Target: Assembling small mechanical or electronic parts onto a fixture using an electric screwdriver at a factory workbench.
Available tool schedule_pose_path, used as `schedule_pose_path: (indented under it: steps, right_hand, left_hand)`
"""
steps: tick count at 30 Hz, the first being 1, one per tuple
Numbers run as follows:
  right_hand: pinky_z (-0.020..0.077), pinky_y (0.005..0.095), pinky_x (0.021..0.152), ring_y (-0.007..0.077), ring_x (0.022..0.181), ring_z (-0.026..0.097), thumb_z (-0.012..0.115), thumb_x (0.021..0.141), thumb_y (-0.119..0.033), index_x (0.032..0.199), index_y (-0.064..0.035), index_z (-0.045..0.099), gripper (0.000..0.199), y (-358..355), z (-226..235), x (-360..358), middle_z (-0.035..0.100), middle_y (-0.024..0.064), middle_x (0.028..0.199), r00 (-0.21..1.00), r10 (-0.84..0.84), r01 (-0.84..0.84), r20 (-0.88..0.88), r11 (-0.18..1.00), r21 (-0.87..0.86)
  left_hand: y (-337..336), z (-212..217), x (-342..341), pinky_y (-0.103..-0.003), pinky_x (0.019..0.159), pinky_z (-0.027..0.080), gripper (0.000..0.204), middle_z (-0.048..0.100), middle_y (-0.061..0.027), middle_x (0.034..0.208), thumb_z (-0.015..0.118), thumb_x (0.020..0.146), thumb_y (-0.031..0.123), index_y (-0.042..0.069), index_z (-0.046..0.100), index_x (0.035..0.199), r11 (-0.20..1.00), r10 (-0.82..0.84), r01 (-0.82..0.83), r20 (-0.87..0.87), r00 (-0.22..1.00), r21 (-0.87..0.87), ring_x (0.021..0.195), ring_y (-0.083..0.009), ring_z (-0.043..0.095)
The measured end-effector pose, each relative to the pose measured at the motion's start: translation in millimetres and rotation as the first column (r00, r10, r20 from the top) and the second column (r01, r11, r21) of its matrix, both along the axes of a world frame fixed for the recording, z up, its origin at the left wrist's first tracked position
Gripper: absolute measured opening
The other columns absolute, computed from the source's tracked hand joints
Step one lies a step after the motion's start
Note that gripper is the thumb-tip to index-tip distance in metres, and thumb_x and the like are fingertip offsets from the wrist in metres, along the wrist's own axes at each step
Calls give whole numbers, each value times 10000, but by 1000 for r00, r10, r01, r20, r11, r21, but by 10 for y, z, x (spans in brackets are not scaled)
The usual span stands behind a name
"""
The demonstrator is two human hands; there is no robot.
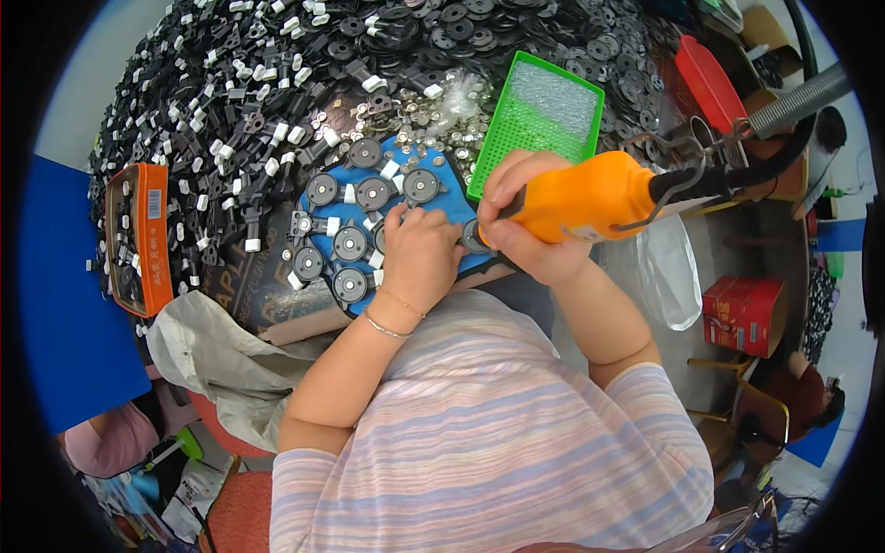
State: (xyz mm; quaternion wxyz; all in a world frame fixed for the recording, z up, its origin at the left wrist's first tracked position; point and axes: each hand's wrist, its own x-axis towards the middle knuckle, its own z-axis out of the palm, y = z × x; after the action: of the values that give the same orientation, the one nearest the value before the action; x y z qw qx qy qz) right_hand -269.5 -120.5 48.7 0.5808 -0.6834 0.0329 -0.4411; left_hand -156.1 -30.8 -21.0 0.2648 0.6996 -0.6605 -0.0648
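Note:
An orange electric screwdriver is gripped in my right hand, my fingers wrapped round its front end. Its tip points at a black round part near the table's front edge; the bit itself is hidden by my hand. My left hand is curled just left of that part, its fingertips against the part's side. Under my hands lies a blue mat. Several black discs with metal centres, such as one disc, rest on it, some with white-tipped black pieces attached.
A green basket of small silvery pieces stands beyond my right hand. Heaps of black-and-white pieces and black discs cover the table's far side. A spring and cable hang at right. An orange box stands at left.

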Motion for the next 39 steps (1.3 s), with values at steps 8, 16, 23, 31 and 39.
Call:
schedule_pose_path:
  steps: [8, 16, 23, 31, 39]
  right_hand:
    - [434, 229, 538, 131, 599, 513, 606, 677, 17, 861, -31, 475, 231, -35, -67, 18, 500, 95, 771, 994, 93, -94, -62, 995, -12]
    - [442, 279, 605, 158, 697, 525, 678, 655, -65, 824, -14, 534, 227, -226, 95, -78, 554, 86, 798, 980, 184, -191, 76, 977, 96]
    - [422, 246, 629, 144, 700, 514, 618, 656, 31, 837, 2, 530, 203, -441, 83, -604, 538, 90, 775, 980, -199, 194, 22, 971, 140]
    - [420, 238, 622, 133, 706, 519, 611, 662, 46, 854, -2, 523, 216, -501, -136, -671, 540, 85, 785, 949, -309, 295, 57, 939, 179]
    - [420, 220, 596, 123, 695, 517, 600, 671, 66, 864, 3, 519, 219, -536, -179, -648, 538, 90, 799, 957, -278, 259, 86, 948, 188]
  left_hand:
    - [-25, -21, 9, -395, 881, 336, 58, 531, -54, 690, 651, 636, 125, 91, 641, 683, 999, -21, 22, -32, 999, 31, 764, -225, 523]
    - [-28, 15, 12, -398, 889, 336, 66, 534, -68, 701, 652, 634, 115, 81, 644, 690, 994, -66, 68, -26, 997, 84, 780, -231, 522]
    - [-22, 36, 5, -400, 892, 338, 72, 537, -66, 709, 663, 631, 113, 76, 643, 690, 994, -49, 52, -35, 998, 100, 786, -237, 516]
    - [-14, 60, -1, -411, 888, 337, 128, 535, -59, 725, 662, 633, 101, 73, 651, 758, 993, -50, 52, -19, 999, 104, 775, -238, 513]
    - [-14, 60, -6, -410, 886, 339, 146, 525, -53, 724, 662, 625, 78, 82, 644, 770, 994, -46, 49, -25, 999, 101, 779, -234, 512]
